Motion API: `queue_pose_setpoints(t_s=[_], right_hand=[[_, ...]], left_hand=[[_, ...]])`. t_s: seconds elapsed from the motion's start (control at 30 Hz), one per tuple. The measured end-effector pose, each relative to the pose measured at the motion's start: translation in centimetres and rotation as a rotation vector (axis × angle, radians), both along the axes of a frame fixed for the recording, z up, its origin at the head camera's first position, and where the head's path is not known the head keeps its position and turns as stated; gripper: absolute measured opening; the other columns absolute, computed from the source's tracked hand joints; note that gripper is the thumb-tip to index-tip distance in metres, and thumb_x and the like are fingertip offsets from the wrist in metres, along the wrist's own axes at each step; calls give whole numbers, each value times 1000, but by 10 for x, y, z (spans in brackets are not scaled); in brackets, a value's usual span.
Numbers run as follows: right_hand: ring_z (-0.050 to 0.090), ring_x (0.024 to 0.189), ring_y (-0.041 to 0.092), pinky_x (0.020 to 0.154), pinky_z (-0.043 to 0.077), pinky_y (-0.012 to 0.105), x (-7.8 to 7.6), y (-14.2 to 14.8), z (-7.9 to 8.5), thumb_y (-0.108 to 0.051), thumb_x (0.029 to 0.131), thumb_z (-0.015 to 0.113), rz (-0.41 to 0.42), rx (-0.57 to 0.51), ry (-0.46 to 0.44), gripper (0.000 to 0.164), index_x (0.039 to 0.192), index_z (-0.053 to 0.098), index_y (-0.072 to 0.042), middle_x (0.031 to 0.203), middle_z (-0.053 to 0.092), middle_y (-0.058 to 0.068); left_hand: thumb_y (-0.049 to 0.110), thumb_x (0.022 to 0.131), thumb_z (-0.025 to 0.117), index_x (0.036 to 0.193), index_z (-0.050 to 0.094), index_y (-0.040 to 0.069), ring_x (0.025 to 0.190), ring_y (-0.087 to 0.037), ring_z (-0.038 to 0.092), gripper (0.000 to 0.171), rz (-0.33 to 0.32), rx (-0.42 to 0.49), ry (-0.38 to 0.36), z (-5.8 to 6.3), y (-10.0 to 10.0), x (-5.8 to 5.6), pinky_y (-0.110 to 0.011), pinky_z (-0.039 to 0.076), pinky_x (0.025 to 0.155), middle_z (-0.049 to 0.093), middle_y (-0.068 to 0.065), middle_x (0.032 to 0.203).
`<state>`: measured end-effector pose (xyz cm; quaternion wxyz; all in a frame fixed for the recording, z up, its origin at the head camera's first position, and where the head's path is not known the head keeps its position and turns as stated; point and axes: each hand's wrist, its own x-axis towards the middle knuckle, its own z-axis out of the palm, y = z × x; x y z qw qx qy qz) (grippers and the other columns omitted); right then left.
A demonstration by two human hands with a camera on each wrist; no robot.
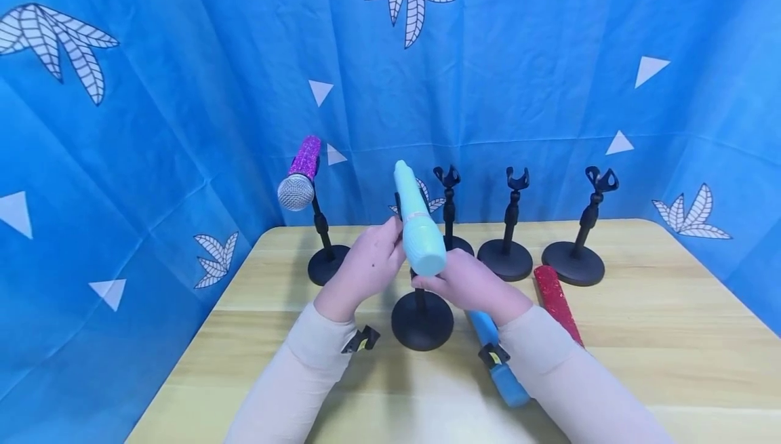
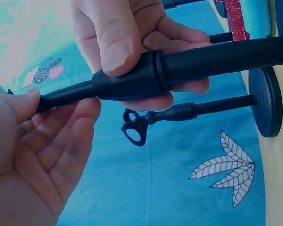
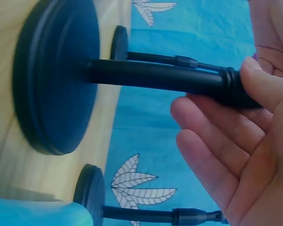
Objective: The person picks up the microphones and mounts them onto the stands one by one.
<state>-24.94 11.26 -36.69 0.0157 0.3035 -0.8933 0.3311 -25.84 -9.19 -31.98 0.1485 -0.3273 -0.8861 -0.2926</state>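
While a turquoise microphone (image 1: 421, 234) sits in the clip (image 1: 398, 204) atop a black stand (image 1: 422, 323) on the table (image 1: 671, 335), the left hand (image 1: 372, 261) pinches the stand's thin rod (image 2: 68, 95) and the right hand (image 1: 472, 283) grips its collar (image 2: 148, 79), apparently to steady it.

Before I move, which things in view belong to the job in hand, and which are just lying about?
Job in hand:
- mint mic
- front stand, held by left hand and right hand

Apparently idle:
- purple mic on far-left stand
- three bare stands
- blue mic
- red handle
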Motion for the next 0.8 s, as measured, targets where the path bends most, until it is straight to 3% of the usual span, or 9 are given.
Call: queue_pose_setpoints(t_s=[0.13, 0.27, 0.4, 0.53, 0.63, 0.8], right_hand=[[63, 70, 8, 65, 54, 31, 5, -1, 1, -43, 95, 71, -65, 101, -25, 35, 114, 68, -13, 82, 68, -7], [68, 83, 11, 74, 57, 35, 20, 5, 3, -44, 90, 75, -98, 320, -29, 37, 114, 72, -17, 95, 72, -6], [67, 93, 13, 85, 55, 40, 32, 7, 6, -42, 89, 77, -9, 523, -60, 42, 123, 73, -18, 110, 71, -3], [66, 106, 19, 93, 52, 43, 38, 5, 4, -44, 86, 78, 77, 661, -108, 51, 128, 71, -16, 122, 69, -1], [59, 125, 23, 101, 48, 46, 39, 0, 4, -49, 84, 79, 104, 737, -162, 60, 133, 68, -16, 136, 63, 0], [55, 130, 24, 103, 47, 43, 39, -12, 15, -58, 79, 78, 150, 877, -212, 73, 139, 63, -18, 145, 56, 1]], left_hand=[[23, 106, 55, 127, 57, 8, 82, -17, 64, 26, 13, -34, -88, -4, -4, 1, -33, 55, 74, 68, -4, 101], [38, 104, 57, 130, 62, 14, 101, -16, 67, 35, 20, -250, -195, -13, -11, 8, -38, 56, 86, 70, -1, 116], [40, 98, 66, 118, 71, 16, 100, -14, 64, 32, -59, -518, -228, -29, -22, 19, -37, 54, 84, 69, 2, 114], [38, 91, 73, 111, 72, 20, 89, -10, 61, 26, -179, -658, -232, -49, -24, 28, -31, 51, 78, 68, 5, 111], [44, 90, 72, 128, 69, 19, 103, -13, 66, 45, -183, -744, -236, -59, -22, 36, -31, 52, 85, 65, 3, 129], [51, 91, 70, 145, 58, 18, 128, -24, 57, 64, -151, -796, -281, -64, -21, 43, -34, 49, 100, 52, -3, 149]])
